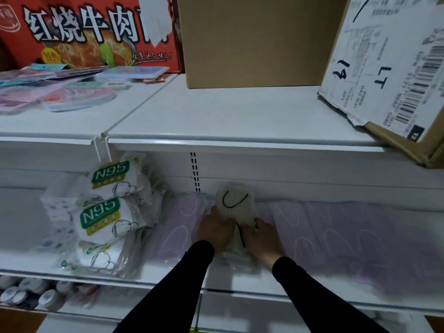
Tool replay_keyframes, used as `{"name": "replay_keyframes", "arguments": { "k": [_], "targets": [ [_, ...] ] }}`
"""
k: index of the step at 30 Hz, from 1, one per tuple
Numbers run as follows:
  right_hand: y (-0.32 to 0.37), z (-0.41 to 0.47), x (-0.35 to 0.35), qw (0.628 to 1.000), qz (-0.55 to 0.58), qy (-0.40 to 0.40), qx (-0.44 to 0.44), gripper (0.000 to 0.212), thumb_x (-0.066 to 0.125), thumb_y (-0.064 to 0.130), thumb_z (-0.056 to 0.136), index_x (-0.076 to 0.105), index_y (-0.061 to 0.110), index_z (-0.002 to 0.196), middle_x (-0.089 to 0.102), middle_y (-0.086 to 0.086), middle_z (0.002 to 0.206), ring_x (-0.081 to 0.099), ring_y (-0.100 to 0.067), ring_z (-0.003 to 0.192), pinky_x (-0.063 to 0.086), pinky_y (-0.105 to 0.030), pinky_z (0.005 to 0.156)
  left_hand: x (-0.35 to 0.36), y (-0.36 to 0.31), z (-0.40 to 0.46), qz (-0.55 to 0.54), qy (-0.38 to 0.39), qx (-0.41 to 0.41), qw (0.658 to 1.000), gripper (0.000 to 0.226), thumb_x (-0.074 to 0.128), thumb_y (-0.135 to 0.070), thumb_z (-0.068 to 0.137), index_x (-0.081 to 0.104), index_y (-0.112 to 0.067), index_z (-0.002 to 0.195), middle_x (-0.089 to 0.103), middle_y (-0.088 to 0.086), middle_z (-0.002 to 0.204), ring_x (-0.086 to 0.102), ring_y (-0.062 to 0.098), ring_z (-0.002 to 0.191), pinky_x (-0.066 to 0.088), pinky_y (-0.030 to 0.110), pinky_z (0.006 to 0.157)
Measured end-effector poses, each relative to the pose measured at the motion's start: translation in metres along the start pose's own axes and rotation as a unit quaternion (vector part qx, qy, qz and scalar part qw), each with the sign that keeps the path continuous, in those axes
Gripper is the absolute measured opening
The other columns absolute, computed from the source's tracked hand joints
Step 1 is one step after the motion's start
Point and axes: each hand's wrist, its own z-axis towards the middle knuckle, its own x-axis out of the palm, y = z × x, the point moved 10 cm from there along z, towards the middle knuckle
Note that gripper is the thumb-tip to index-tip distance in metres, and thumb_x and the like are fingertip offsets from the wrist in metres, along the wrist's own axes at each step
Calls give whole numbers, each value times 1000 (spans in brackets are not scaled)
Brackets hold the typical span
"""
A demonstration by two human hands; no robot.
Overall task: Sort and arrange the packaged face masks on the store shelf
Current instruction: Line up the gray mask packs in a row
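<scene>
Middle shelf (168,276), centre. A stack of cream mask packs (235,207) with black ear loops lies between lilac mask packs (348,236), one lot touching on either side. The left hand (217,230) and right hand (260,236) press its two flanks, fingers closed against it, probably squaring the stack into line. Bagged masks (108,207) hang from a clip at left, printed "N95". Above: a red noodle carton (84,32) with Chinese lettering; a cardboard box (396,80) marked "LT".
</scene>
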Motion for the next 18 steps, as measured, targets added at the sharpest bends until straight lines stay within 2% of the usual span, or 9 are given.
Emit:
{"name": "replay_keyframes", "arguments": {
  "k": [2, 3, 6, 8, 10, 12, 14, 18],
  "targets": [
    [3, -3, -5, 1000, 13, -5, 1, 48, 52, 56, 80, 64, 10, 87, 71, -7, 81, 67, -23, 75, 55, -43, 69, 6, 4, 2, -25, 22, -16, 999, 57, 54, -38, 88, 38, -13, 137, 54, 10, 134, 52, 28, 122, 38, 29, 99],
    [5, -4, -7, 1000, 26, -6, 4, 51, 51, 57, 76, 65, 9, 87, 71, -8, 81, 67, -23, 75, 55, -42, 69, 6, 7, 3, -40, 22, -24, 999, 59, 54, -37, 87, 37, -11, 138, 54, 11, 135, 52, 28, 123, 38, 30, 102],
    [12, -8, -9, 999, 39, -3, -4, 57, 47, 60, 69, 64, 7, 82, 70, -12, 77, 67, -24, 73, 52, -40, 65, 4, 10, 3, -58, 21, -35, 997, 69, 51, -48, 81, 38, -10, 136, 53, 12, 137, 51, 29, 125, 38, 39, 107],
    [15, -10, -14, 999, 42, -12, -13, 54, 48, 58, 70, 62, 7, 79, 69, -11, 74, 66, -25, 71, 51, -40, 65, 2, 11, 3, -55, 17, -38, 998, 81, 48, -57, 71, 39, -11, 137, 51, 9, 139, 50, 28, 127, 37, 37, 107],
    [15, -11, -16, 998, 54, -15, -9, 45, 53, 53, 76, 63, 9, 82, 69, -8, 74, 67, -24, 70, 52, -40, 64, -1, 8, 1, -62, 17, -30, 997, 81, 51, -57, 68, 40, -13, 135, 53, 7, 138, 51, 27, 125, 39, 33, 102],
    [10, -12, -14, 997, 73, -3, 3, 33, 58, 45, 84, 65, 12, 89, 70, -4, 80, 68, -20, 72, 55, -40, 67, -3, 7, 0, -56, 15, -23, 998, 69, 58, -49, 78, 40, -13, 134, 54, 8, 136, 52, 28, 124, 39, 31, 98],
    [6, -12, -13, 997, 82, 5, 7, 32, 59, 44, 86, 65, 15, 97, 71, -2, 88, 69, -18, 77, 57, -42, 72, -4, 10, 1, -56, 10, -24, 998, 65, 61, -46, 82, 40, -14, 134, 55, 9, 135, 52, 28, 124, 40, 30, 98],
    [-4, -13, -13, 997, 77, 7, 28, 63, 58, 52, 86, 52, 10, 133, 63, -10, 118, 65, -24, 103, 54, -42, 88, -9, 16, 0, -60, 9, -37, 997, 81, 58, -51, 85, 28, -8, 146, 46, 15, 145, 44, 31, 132, 38, 36, 106]
  ]
}}
